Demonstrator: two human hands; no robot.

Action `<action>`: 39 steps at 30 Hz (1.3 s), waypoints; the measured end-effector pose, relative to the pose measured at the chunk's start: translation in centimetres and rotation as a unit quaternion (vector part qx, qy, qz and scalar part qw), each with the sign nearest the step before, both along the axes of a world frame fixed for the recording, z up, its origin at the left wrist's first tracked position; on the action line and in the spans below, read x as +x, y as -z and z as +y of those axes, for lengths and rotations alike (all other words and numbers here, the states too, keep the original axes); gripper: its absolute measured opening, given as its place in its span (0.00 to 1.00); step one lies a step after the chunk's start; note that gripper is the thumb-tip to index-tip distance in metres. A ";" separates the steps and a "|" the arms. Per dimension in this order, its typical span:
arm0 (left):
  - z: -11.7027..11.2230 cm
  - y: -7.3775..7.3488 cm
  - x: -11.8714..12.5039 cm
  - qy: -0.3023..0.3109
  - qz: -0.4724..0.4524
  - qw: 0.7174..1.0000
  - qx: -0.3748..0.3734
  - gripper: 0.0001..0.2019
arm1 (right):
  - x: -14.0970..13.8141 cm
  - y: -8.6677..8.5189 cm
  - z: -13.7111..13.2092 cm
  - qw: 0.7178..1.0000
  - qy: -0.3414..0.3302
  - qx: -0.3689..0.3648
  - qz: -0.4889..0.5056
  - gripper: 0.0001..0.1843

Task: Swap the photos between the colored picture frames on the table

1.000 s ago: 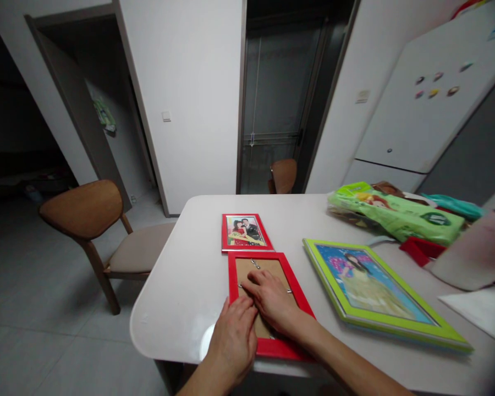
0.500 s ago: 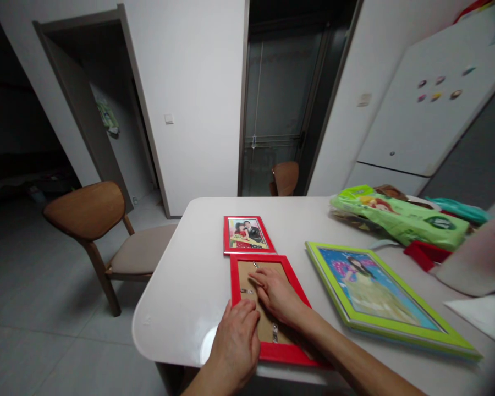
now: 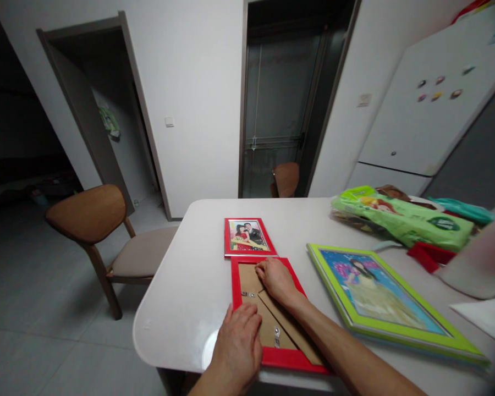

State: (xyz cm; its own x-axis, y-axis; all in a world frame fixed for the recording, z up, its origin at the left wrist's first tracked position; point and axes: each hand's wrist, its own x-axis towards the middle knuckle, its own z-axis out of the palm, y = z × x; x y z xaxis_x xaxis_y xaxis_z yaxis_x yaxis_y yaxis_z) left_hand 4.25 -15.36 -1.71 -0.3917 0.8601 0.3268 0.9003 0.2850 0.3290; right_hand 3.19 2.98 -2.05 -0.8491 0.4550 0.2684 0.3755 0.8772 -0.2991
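A red picture frame (image 3: pixel 289 360) lies face down at the table's near edge, its brown backing board (image 3: pixel 247 278) showing. A brown strip (image 3: pixel 286 324), the stand leg, runs diagonally across the backing. My left hand (image 3: pixel 239 338) grips the frame's lower left side, fingers together over the edge. With its fingers pinched, my right hand (image 3: pixel 276 280) is at the top of the backing, over the place of a metal clip now hidden. Two other metal clips (image 3: pixel 248 294) show at the left and bottom. Beyond lies a smaller red-framed photo (image 3: pixel 247 235) of a couple, face up.
A green-framed picture (image 3: pixel 379 294) lies to the right on the white table (image 3: pixel 181 297). Behind it are a green packet (image 3: pixel 408 217), a red item (image 3: pixel 429 257) and a pinkish container (image 3: pixel 484 264). A wooden chair (image 3: pixel 91 214) stands at the left.
My right hand has shifted slightly up the backing and its fingers have curled in over the top clip. More of the stand leg shows. My left hand keeps its place.
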 end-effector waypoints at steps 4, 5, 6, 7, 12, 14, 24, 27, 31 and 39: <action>0.0 -0.3 0.1 -0.013 -0.018 1.000 0.003 0.19 | 0.1 -0.2 0.3 0.999 -0.018 -0.024 0.020 0.15; -0.1 -0.4 0.1 -0.016 -0.023 1.000 0.000 0.19 | 0.3 -0.3 0.4 0.999 -0.026 -0.033 0.026 0.15; -0.1 -0.6 0.2 -0.017 -0.029 0.999 -0.003 0.18 | 0.6 -0.6 0.5 0.998 -0.032 -0.041 0.033 0.15; -0.2 -0.8 0.3 -0.018 -0.036 0.999 -0.008 0.17 | 1.1 -0.8 0.7 0.997 -0.036 -0.048 0.042 0.15; -0.6 -1.1 1.2 0.049 -0.051 0.997 -0.039 0.26 | 4.9 -1.6 1.6 0.992 -0.014 -0.083 0.095 0.17; -0.5 -0.9 1.6 0.080 -0.049 0.994 -0.049 0.26 | 6.6 -1.5 1.8 0.986 0.002 -0.124 0.112 0.17; 0.4 -0.1 2.0 0.068 -0.007 0.996 -0.056 0.18 | 10.2 -0.7 1.3 0.910 0.038 -0.365 0.192 0.19; 0.5 -0.1 2.2 0.066 -0.005 0.996 -0.053 0.14 | 10.3 -0.3 1.1 0.901 0.053 -0.380 0.200 0.21; 0.2 -0.5 2.4 0.069 -0.025 0.996 -0.054 0.14 | 11.1 -0.1 0.5 0.873 0.099 -0.422 0.224 0.26; -1.4 -3.2 1.9 0.100 -0.116 0.988 0.030 0.08 | 13.1 -1.6 -2.6 0.653 0.064 -0.700 0.282 0.23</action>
State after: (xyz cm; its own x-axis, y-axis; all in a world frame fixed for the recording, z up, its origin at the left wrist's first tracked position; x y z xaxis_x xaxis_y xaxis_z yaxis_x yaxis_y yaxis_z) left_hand 6.19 -16.78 1.49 -0.2855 0.9097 0.3014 0.8351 0.0818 0.5439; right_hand 16.32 0.35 -0.46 -0.7255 0.6474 -0.2335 -0.0965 -0.4316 -0.8969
